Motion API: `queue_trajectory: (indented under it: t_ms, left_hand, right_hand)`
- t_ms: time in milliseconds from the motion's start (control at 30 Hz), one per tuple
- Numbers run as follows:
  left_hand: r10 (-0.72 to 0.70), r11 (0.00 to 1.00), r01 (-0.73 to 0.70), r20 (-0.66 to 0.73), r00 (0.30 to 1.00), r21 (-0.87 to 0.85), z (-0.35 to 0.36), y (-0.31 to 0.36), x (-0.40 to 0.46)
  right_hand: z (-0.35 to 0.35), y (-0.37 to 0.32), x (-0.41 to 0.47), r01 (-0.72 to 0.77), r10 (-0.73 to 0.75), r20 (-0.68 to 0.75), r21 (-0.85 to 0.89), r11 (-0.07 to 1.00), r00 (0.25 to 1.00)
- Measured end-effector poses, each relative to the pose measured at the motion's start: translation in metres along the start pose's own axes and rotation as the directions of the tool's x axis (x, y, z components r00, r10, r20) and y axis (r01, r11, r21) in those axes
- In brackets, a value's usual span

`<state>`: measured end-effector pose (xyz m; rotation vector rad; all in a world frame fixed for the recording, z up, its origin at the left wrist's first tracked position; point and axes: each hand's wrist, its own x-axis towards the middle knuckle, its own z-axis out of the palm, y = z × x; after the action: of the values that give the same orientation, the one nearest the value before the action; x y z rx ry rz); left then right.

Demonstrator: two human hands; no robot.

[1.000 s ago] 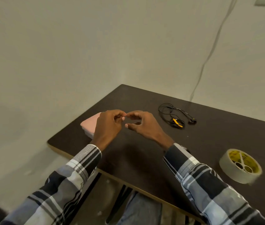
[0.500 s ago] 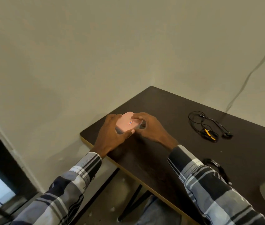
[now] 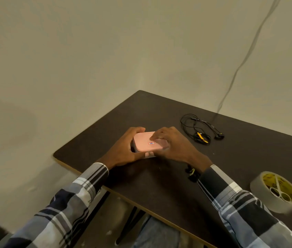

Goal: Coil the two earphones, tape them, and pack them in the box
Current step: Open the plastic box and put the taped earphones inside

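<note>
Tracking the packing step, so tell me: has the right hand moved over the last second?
Yes. The right hand went left across the table, away from the loose earphone, and its fingers now grip the pink box.

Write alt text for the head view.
Both hands, left and right, grip a pink box on a dark table. A loose black earphone lies beyond them, and a tape roll sits at right.
</note>
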<state>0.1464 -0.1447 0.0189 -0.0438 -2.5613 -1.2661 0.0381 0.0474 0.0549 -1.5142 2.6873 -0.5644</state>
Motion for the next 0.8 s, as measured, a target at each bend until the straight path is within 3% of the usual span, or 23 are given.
queue_trajectory:
  t_ms: [200, 400, 533, 700, 800]
  left_hand:
    - [0.037, 0.992, -0.017, 0.155, 0.987, -0.127, 0.026, 0.009, 0.018]
    - [-0.037, 0.983, 0.062, 0.141, 0.989, -0.174, 0.037, 0.001, 0.020]
    - [-0.070, 0.972, 0.098, 0.137, 0.988, -0.214, 0.035, 0.001, 0.021]
    - [-0.080, 0.969, 0.097, 0.084, 0.993, -0.226, 0.034, 0.000, 0.022]
    - [-0.093, 0.962, 0.103, 0.051, 0.994, -0.254, 0.033, 0.002, 0.023]
  right_hand:
    - [-0.017, 0.025, -0.038, -0.100, 0.090, 0.081, 0.136, 0.986, 0.993]
    - [-0.020, 0.030, -0.041, -0.069, 0.064, 0.049, 0.121, 0.990, 0.997]
    - [-0.026, 0.035, -0.034, -0.073, 0.062, 0.060, 0.209, 0.975, 0.996]
    - [-0.039, 0.036, -0.013, -0.031, 0.075, -0.123, 0.324, 0.946, 0.990]
    - [-0.034, 0.048, 0.007, -0.084, 0.159, -0.151, 0.414, 0.906, 0.976]
